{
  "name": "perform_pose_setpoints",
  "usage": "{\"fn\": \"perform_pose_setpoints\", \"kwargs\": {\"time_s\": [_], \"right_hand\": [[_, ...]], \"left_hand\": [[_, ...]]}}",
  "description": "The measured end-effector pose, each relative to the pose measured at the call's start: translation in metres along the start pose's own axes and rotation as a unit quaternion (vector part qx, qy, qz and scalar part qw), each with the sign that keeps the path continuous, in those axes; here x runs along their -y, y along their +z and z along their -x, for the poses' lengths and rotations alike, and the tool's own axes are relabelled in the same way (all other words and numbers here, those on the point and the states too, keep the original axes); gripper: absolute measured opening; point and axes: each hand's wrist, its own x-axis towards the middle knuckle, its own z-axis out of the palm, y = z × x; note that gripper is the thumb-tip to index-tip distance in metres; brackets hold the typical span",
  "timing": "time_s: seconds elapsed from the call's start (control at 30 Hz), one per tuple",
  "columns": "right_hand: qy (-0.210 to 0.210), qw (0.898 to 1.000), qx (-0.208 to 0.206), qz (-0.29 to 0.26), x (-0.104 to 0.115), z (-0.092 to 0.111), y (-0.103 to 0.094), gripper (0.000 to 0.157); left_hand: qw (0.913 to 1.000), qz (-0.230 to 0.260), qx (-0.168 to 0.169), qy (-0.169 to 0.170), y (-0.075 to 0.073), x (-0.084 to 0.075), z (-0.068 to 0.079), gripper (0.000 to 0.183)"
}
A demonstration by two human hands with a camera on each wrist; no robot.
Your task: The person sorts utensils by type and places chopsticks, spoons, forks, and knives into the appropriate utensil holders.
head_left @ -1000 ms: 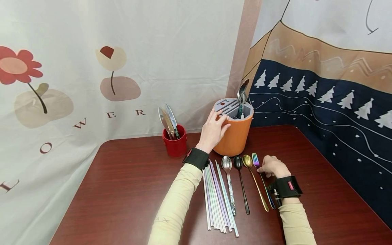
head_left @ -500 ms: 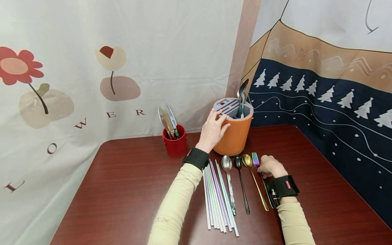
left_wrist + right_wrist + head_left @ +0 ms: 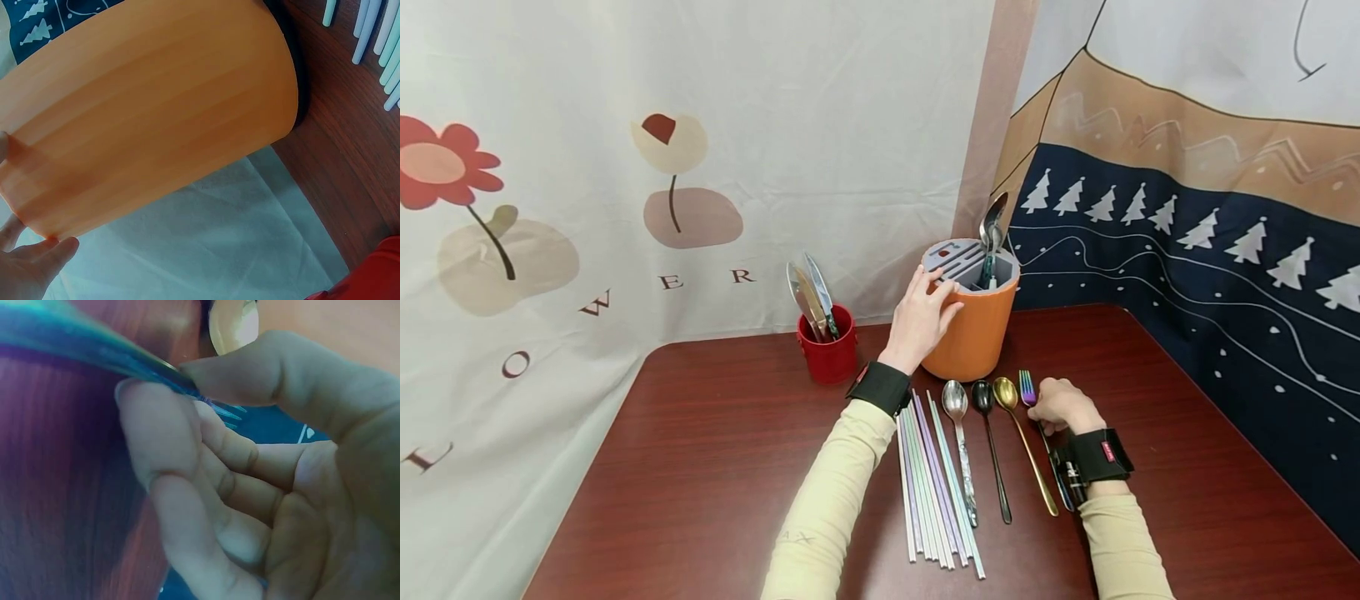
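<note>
My left hand (image 3: 919, 321) rests against the upper side of an orange utensil holder (image 3: 976, 333), with relaxed fingers touching its rim. Two spoons (image 3: 992, 225) stand in the holder's grey slotted top. Between thumb and index finger, my right hand (image 3: 1063, 406) pinches a rainbow-coloured fork (image 3: 1027, 387) by its handle, tines pointing away from me. In the right wrist view the fork's handle (image 3: 94, 347) runs to the upper left; the tines lie partly behind the fingers. Left of the fork are a gold spoon (image 3: 1006, 393), a black spoon (image 3: 982, 397) and a silver spoon (image 3: 955, 402).
Several pastel chopsticks (image 3: 936, 500) lie in a row left of the spoons. A red cup (image 3: 829, 358) holding several knives (image 3: 820, 292) stands at the back left. Printed cloths hang behind the dark wooden table (image 3: 722, 467) and along its right side.
The fork has shifted slightly away from me in my right hand, and that wrist has moved a little to the left. My left hand has stayed at the holder.
</note>
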Motion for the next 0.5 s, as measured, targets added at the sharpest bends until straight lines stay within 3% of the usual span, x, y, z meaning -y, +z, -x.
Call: {"fn": "perform_pose_setpoints", "kwargs": {"time_s": [0.27,0.5], "right_hand": [[-0.016,0.999,-0.029,0.004,-0.001,0.006,-0.013,0.022],[-0.044,0.994,-0.102,-0.007,0.003,0.015,-0.025,0.019]], "left_hand": [[1.0,-0.003,-0.001,0.0,0.0,-0.001,0.0,0.025],[1.0,0.003,0.001,-0.003,0.0,-0.001,0.0,0.025]]}}
